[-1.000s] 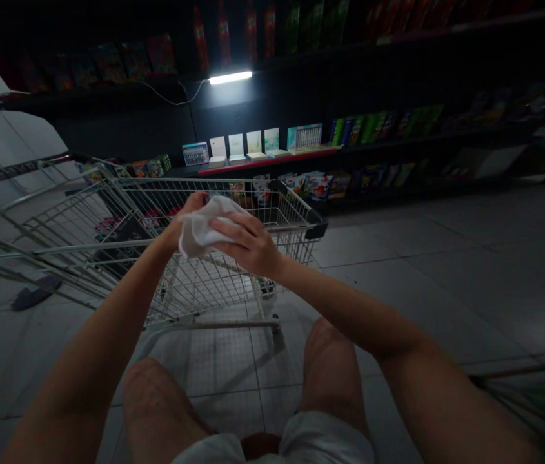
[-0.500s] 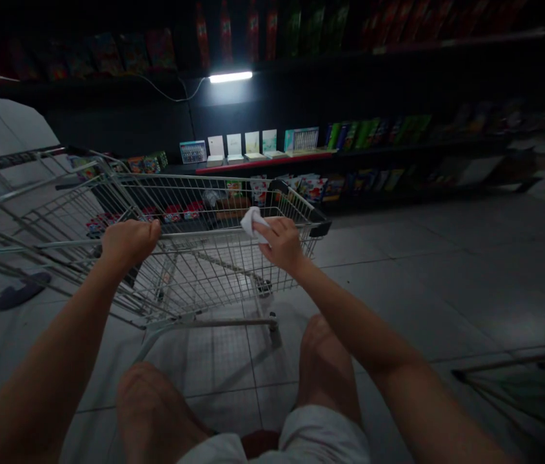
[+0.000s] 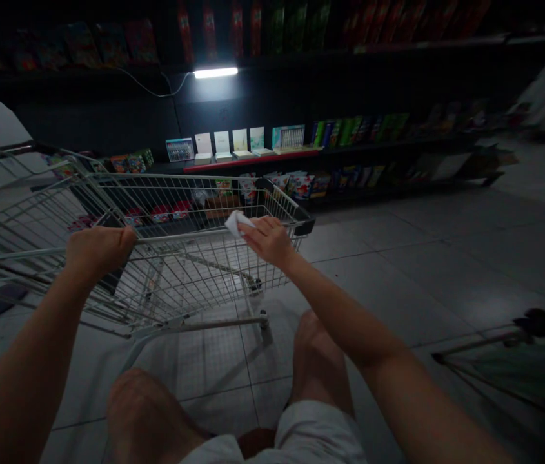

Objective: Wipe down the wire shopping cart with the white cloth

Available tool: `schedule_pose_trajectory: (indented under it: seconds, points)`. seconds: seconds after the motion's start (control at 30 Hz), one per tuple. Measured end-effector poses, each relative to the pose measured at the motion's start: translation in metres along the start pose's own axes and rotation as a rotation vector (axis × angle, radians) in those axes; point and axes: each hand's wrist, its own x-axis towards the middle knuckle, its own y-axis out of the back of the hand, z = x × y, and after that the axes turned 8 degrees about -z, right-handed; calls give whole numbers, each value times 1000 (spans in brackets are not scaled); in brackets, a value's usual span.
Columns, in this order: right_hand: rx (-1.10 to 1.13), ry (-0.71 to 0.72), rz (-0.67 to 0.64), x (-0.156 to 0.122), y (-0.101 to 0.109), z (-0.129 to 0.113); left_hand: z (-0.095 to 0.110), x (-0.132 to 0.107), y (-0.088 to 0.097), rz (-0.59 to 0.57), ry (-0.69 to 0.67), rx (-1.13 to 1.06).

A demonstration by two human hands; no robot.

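From between the right fingers (image 3: pixel 263 231) juts a white cloth (image 3: pixel 237 223).

Dim shop interior, with dark shelves (image 3: pixel 253 160) of bottles (image 3: pixel 209 29) and packets (image 3: pixel 303 185) behind a wire shopping cart (image 3: pixel 185 238) on floor tiles (image 3: pixel 373 290).

Head-height view, forward (and downward).
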Motion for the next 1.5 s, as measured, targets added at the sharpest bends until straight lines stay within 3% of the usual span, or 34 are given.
schedule_pose_trajectory:
  seconds: [0.07, 0.13, 0.2, 0.27, 0.37, 0.47, 0.6, 0.73, 0.87, 1.0, 1.07, 1.13, 1.2, 1.3, 1.37, 1.5]
  points:
    - [-25, -49, 29, -28, 6, 36, 0, 1, 0, 4, -2, 17]
    - [-30, -153, 59, -38, 7, 49, 2, 2, 1, 3, -14, 36]
    - [-26, -283, 100, -30, 4, 36, 4, 2, 3, -6, -24, 45]
    - [-6, -330, 117, -11, 0, 8, 5, 3, 5, -16, -21, 45]
    - [27, -250, 60, 20, -4, -36, 3, 4, 5, -25, -13, 46]
    - [10, -157, 40, 29, -3, -46, -2, 6, 2, -39, -13, 47]
    - [41, 63, -29, -4, 4, 5, -4, 8, -1, -62, -7, 48]
    - [70, -97, -56, -47, 10, 57, -5, 7, -1, -22, -26, 62]
    - [125, -231, -14, -49, 4, 54, -3, 4, 5, -43, -26, 45]
    - [198, -274, 68, -32, -4, 28, 29, -2, 21, 4, -65, 6]
    - [230, -278, 113, -27, -4, 18, 62, -3, 31, 133, -225, -62]
    - [264, -308, 187, -26, -3, 9, 96, 0, 40, 172, -346, -115]
    - [301, -365, 277, -31, -6, -3, 124, 7, 44, 125, -424, -129]
    - [345, -446, 345, -50, -27, -24, 144, 22, 41, -81, -501, -122]
    - [342, -439, 271, -71, -52, -41, 146, 29, 36, -153, -510, -120]
    - [307, -419, -21, -123, -98, -70, 142, 37, 31, -197, -480, -142]
